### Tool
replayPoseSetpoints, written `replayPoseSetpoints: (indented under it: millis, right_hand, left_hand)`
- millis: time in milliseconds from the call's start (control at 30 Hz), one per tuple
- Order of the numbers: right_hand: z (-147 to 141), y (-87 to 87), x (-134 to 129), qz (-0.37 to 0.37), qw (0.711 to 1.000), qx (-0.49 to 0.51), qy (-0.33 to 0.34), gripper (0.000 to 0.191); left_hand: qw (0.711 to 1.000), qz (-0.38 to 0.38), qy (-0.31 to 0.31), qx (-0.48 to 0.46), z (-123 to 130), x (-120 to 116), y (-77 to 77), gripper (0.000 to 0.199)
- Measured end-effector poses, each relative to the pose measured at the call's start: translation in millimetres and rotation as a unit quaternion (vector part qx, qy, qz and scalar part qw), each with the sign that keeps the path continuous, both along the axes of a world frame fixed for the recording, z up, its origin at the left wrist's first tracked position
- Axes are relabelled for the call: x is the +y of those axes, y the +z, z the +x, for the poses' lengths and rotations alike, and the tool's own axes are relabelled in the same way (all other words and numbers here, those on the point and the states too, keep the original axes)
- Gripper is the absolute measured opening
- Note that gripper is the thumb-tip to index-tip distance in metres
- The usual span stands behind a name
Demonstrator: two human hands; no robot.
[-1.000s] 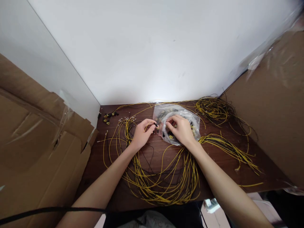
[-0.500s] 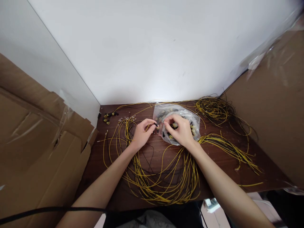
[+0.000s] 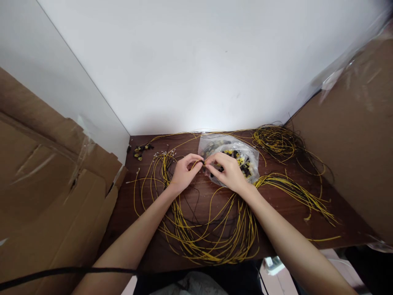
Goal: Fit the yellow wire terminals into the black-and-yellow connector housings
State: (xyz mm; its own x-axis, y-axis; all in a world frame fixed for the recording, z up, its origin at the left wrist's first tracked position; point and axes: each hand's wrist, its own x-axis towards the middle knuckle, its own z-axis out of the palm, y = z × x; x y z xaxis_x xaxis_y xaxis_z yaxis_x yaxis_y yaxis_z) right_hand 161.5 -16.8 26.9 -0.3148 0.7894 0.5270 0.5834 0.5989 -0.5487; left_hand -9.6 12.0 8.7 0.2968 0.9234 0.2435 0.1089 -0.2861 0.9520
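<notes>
Nearest: a loop of yellow and black wires [image 3: 219, 256] on the dark tabletop [image 3: 346, 223], sagging on the near side of the clear plastic bag [image 3: 254, 152]. One leg runs up to the left of the bag, ending in a spray of small pale tips [image 3: 166, 154]; a fan of wires [image 3: 302, 196] lies to its right.

Then the hands. Left hand [image 3: 186, 173], left of the bag: thumb and forefinger pinched on a small black piece [image 3: 202, 162], a yellow wire seeming to run into it. Right hand [image 3: 229, 171], over the bag's near left part: thumb and forefinger drawn narrow onto the piece's right end. Anything finer between the tips is too small to tell.

Step in hand, by my reading: two-handed fingertip work on one wire end. It calls for a steady left pinch — right fingertips in line with the piece, pressure light.

The bag holds many black and yellow parts [image 3: 242, 162], bare on its right side, dim through the film on its far left. Count not possible.

Farther: loose parts [image 3: 139, 158] in a scatter, well left of the bag; a tangled coil [image 3: 274, 141] beyond it to the right. Behind all — a white wall [image 3: 196, 69].
</notes>
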Motion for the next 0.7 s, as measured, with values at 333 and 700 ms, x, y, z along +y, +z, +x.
replayPoseSetpoints:
  millis: [333,700]
  right_hand:
    - [-1.4,1.3,0.2,0.003,1.000,0.001,0.020,0.008]
    - [-1.4,3.0,-1.0,0.012,1.000,0.004,0.021,0.010]
  left_hand:
    - [1.000,0.017,-0.019,0.011,-0.9,-0.1,-2.7,0.016]
    - [0.999,0.010,-0.004,0.030,-0.9,-0.2,-1.4,0.015]
